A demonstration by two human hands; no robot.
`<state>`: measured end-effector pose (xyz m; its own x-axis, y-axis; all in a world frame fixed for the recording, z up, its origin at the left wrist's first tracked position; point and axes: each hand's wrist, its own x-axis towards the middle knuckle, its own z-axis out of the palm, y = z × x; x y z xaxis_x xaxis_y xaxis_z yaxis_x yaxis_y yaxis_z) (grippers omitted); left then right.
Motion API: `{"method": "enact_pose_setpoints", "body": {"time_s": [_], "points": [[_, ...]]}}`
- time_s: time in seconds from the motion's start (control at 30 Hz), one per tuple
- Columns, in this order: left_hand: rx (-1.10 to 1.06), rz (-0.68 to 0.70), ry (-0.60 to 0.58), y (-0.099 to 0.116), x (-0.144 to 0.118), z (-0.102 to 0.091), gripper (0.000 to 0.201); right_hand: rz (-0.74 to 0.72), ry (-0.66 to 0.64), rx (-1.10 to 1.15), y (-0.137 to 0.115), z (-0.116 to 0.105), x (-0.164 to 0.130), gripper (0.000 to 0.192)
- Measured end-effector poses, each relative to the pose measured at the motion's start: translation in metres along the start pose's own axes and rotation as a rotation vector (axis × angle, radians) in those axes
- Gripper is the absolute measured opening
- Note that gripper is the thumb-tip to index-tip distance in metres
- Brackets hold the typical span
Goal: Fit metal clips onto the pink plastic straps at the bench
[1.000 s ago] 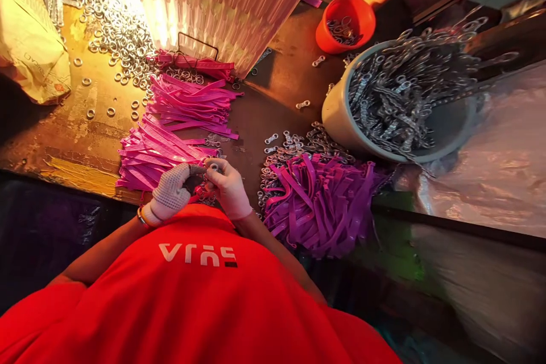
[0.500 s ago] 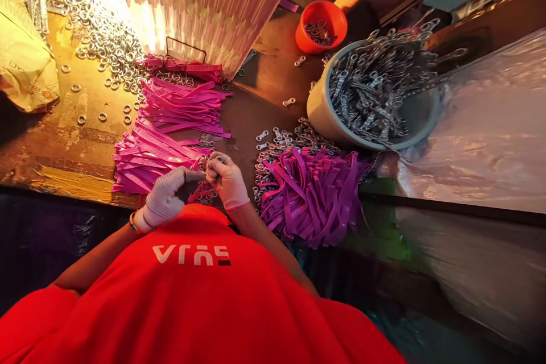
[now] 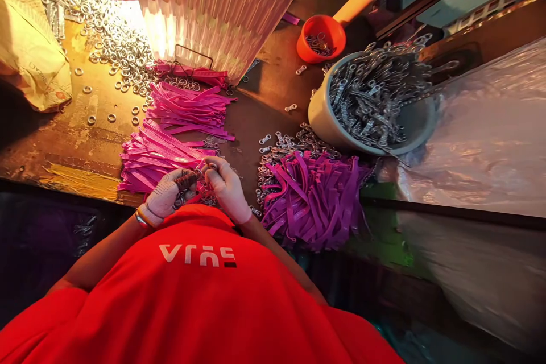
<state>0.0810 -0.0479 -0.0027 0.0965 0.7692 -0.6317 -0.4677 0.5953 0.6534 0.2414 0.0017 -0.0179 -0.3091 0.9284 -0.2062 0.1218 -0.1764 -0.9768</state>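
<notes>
My left hand (image 3: 165, 196), in a pale glove with a dark palm, is closed near the table's front edge. Small metal bits show at its curled fingers; their exact kind is hard to make out. Beside it, my right hand (image 3: 230, 189), also in a pale glove, pinches what looks like a small metal ring (image 3: 210, 166). The fingertips of both hands nearly meet. Just beyond my left hand lies a pile of pink zipper-like straps (image 3: 147, 153). To the right of my right hand, a heap of purple straps (image 3: 313, 199) rests against small metal links (image 3: 277, 145).
A second pink bundle (image 3: 187, 108) lies farther back. Loose rings (image 3: 128, 71) spread at the left near a paper sack (image 3: 34, 51) and a ribbed translucent panel (image 3: 205, 5). At the right stand an orange scoop (image 3: 303, 48) and a grey bucket (image 3: 319, 111) of metal pieces.
My left hand has turned and curled, so its dark palm side now shows. My right fingers have tipped toward it. The whole view has shifted slightly.
</notes>
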Motion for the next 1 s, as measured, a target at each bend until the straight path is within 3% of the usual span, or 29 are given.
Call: {"method": "enact_pose_setpoints", "body": {"time_s": [0.13,0.2,0.27,0.43,0.5,0.57,0.7,0.8,0.87,0.93,1.0], "points": [[0.073,-0.080,-0.055,0.001,0.000,-0.002,0.034,-0.087,-0.301,-0.048,0.005,-0.013,0.010,0.035],[0.134,-0.108,-0.051,-0.001,0.002,-0.003,0.035,-0.144,-0.366,-0.169,0.008,-0.015,0.013,0.029],[0.197,-0.074,-0.025,-0.001,0.005,-0.004,0.034,-0.174,-0.364,-0.344,0.009,-0.016,0.015,0.027],[0.435,0.158,-0.034,0.005,0.013,-0.004,0.027,-0.203,-0.379,-0.828,0.003,-0.020,0.015,0.020],[0.470,0.152,-0.059,0.007,0.016,-0.002,0.024,-0.230,-0.373,-0.958,-0.003,-0.021,0.016,0.019],[0.379,0.058,-0.064,0.007,0.019,0.001,0.026,-0.257,-0.344,-1.014,-0.008,-0.022,0.016,0.021],[0.076,-0.106,-0.045,0.009,0.030,0.014,0.033,-0.216,-0.210,-0.867,-0.009,-0.021,0.020,0.024],[0.089,-0.066,-0.069,0.022,0.053,0.026,0.031,0.010,-0.094,-0.505,0.003,-0.025,0.028,0.030],[0.299,0.015,-0.128,0.038,0.084,0.033,0.024,0.138,0.007,-0.320,0.012,-0.033,0.034,0.034],[0.664,0.166,-0.144,0.059,0.130,0.042,0.021,0.182,0.149,-0.258,0.020,-0.042,0.039,0.036],[1.083,0.359,0.002,0.080,0.185,0.053,0.017,0.192,0.262,-0.245,0.025,-0.049,0.041,0.036]]}}
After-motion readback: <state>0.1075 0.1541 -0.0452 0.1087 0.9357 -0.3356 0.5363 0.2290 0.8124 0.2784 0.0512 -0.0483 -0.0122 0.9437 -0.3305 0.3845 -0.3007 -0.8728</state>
